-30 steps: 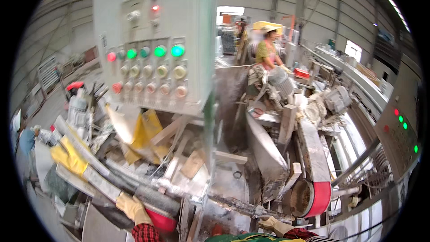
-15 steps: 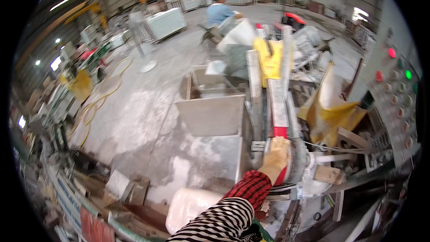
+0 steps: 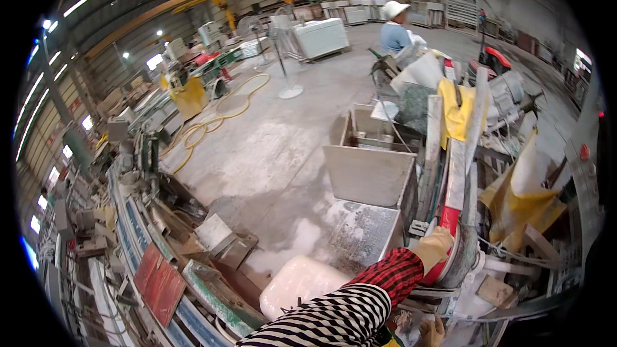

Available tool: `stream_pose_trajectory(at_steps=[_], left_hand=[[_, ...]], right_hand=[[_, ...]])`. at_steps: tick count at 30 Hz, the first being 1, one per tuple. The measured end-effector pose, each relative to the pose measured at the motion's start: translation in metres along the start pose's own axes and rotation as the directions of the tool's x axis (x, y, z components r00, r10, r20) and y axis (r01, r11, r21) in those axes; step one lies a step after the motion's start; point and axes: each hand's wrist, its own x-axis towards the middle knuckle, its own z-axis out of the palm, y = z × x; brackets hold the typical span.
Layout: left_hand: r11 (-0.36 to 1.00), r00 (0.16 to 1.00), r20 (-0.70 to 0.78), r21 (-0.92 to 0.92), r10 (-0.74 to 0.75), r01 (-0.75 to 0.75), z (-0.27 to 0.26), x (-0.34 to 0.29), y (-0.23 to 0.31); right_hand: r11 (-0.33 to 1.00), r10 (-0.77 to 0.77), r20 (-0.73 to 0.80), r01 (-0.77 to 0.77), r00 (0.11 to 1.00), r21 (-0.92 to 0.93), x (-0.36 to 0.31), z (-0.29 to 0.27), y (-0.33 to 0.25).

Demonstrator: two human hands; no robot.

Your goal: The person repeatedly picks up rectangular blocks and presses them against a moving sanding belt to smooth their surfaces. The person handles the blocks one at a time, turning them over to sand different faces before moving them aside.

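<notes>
My left hand [image 3: 435, 247], in a tan work glove, reaches right with its fingers closed over a red machine part [image 3: 448, 220]. A red-and-black checked cuff and a black-and-white striped sleeve [image 3: 321, 315] cover that arm. Beside the hand, a rounded grey guard [image 3: 464, 254] curves along the red part. A long pale bar [image 3: 457, 173] runs away from it, with a yellow cloth [image 3: 457, 112] draped over its far end. Low in the picture, a tan glove shape that looks like my right hand [image 3: 432, 332] shows partly; its fingers are not clear.
A pale plastic jug [image 3: 302, 283] stands under my forearm. A grey metal bin [image 3: 369, 173] is beyond it. Rails and a red plate [image 3: 162, 283] lie at left. A yellow hose [image 3: 205, 127] crosses the floor. A person in a white hat [image 3: 393, 29] is farther off.
The view has swung left, so the machine, bin and person now appear farther right. My left hand stays on the red part. The tan glove shape at the bottom has come into view.
</notes>
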Motion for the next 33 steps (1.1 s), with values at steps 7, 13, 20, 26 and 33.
stream_pose_trajectory(at_steps=[7, 13, 20, 26, 33], left_hand=[[0.897, 0.994, 0.009, -0.432, 0.111, -0.097, 0.059, -0.002, 0.039], [0.828, 0.823, 0.181, -0.297, 0.538, -0.476, 0.062, -0.064, 0.115], [0.600, 0.771, -0.182, -0.528, 0.611, -0.601, 0.179, -0.035, 0.145], [0.742, 0.736, 0.447, -0.662, 0.508, -0.110, 0.128, -0.067, 0.177], [0.503, 0.629, 0.565, -0.810, 0.533, 0.301, 0.105, -0.104, 0.186]], right_hand=[[0.996, 0.015, -0.102, -0.006, 0.995, 0.086, -0.001, -0.026, -0.020], [0.965, -0.258, -0.181, 0.263, 0.949, 0.006, -0.025, -0.033, -0.068], [0.868, -0.491, -0.225, 0.493, 0.842, -0.051, -0.067, -0.052, -0.078], [0.809, -0.498, -0.319, 0.565, 0.806, 0.165, -0.104, -0.077, -0.085], [0.709, -0.418, -0.569, 0.646, 0.708, 0.283, -0.136, -0.048, -0.075]])
